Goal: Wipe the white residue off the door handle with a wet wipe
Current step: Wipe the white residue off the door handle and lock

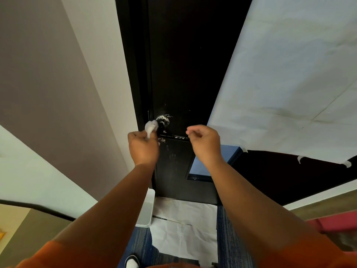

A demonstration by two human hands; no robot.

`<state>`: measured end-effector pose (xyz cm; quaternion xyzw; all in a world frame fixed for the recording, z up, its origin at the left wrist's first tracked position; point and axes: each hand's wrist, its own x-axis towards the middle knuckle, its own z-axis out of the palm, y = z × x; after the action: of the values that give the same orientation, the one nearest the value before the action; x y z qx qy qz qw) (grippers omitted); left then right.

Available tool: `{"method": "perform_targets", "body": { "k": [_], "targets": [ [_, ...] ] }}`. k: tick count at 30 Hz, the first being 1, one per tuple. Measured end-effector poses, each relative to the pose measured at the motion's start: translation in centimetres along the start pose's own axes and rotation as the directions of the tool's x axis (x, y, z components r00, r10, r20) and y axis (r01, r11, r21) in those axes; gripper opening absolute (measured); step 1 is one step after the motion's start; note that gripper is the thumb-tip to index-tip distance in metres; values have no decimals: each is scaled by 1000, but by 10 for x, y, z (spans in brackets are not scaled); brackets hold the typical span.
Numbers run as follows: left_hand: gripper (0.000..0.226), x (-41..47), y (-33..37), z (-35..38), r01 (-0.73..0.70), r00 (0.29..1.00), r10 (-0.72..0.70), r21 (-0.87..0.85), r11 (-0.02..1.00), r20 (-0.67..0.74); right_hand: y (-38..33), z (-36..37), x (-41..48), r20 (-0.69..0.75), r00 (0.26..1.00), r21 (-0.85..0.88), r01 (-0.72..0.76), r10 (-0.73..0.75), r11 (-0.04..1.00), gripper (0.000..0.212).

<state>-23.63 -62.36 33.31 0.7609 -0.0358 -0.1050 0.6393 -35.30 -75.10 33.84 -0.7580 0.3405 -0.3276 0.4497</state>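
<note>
Head view, looking down along a dark door (183,55).

Door handle (164,122): black lever type. A round rose sits near the door's left edge, about halfway down the picture, and a straight bar (179,136) runs right from it. The finish is smooth and dark where bare. White residue (162,118) lies in flecks and blotches over the rose, with thinner streaks along the bar and faint splashes on the door face just above and below.

Wet wipe (150,128): white, soft, bunched into a rounded wad that touches the left side of the rose.

Left hand (144,148): just below the wipe, back of the hand toward the camera, fingers clamped on the wipe's lower end. The wad sticks up out of the grip. The forearm reaches straight up toward the handle.

Right hand (205,144): just beside the bar's right end, knuckles up. The fingers are loosely curled, thumb and forefinger tips close together, and nothing shows in them. Whether it touches the bar, cannot tell.

Surroundings:
- A large creased paper sheet (289,84), white and matte, covers the surface right of the door.
- Wrinkled floor paper (185,219) lies at the door's foot.
- A white box (148,207) with rounded corners stands beside that paper, to the left.
- Blue ribbed carpet (228,240) shows around them.
- Orange sleeves (58,252) cover the upper arms.
- A black-and-white shoe (132,263) is at the bottom edge.
</note>
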Motion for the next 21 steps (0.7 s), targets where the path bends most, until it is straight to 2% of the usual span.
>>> {"method": "perform_targets", "body": {
  "k": [2,4,6,7,9,11,13,14,16,18,21],
  "targets": [
    [22,-4,9,6,-91,991,77,129,988,110,-4,6,1,65,997,3,47,-47,999,23],
    [19,-7,20,14,-123,943,70,147,981,324,-6,12,4,175,984,9,26,-27,1000,33],
    [19,-11,34,17,-39,843,2,57,998,537,-7,16,6,227,974,30,-9,2,1000,40],
    [19,-14,41,15,28,790,-33,18,999,612,-7,15,8,206,979,32,-15,8,999,39],
    [23,-11,46,12,82,724,-43,-24,996,688,-9,6,13,131,991,32,-26,22,999,29],
    [28,-1,44,6,41,729,-14,-23,999,684,-10,-5,19,86,995,55,-58,53,997,20],
    [28,12,41,1,18,799,-9,-9,1000,601,-10,-16,24,30,997,52,-79,78,995,17],
    [26,19,38,-3,18,843,-12,-6,1000,538,-9,-22,26,-2,998,5,-69,69,998,16],
    [23,32,32,-10,13,911,-17,12,1000,411,-4,-34,28,-2,1000,-201,-15,15,979,18],
    [21,45,21,-17,5,948,-31,82,997,318,1,-35,27,150,988,-428,45,22,902,22],
    [13,52,5,-18,8,940,-81,216,976,333,1,-16,16,363,922,-594,121,131,796,26]
  ]
}}
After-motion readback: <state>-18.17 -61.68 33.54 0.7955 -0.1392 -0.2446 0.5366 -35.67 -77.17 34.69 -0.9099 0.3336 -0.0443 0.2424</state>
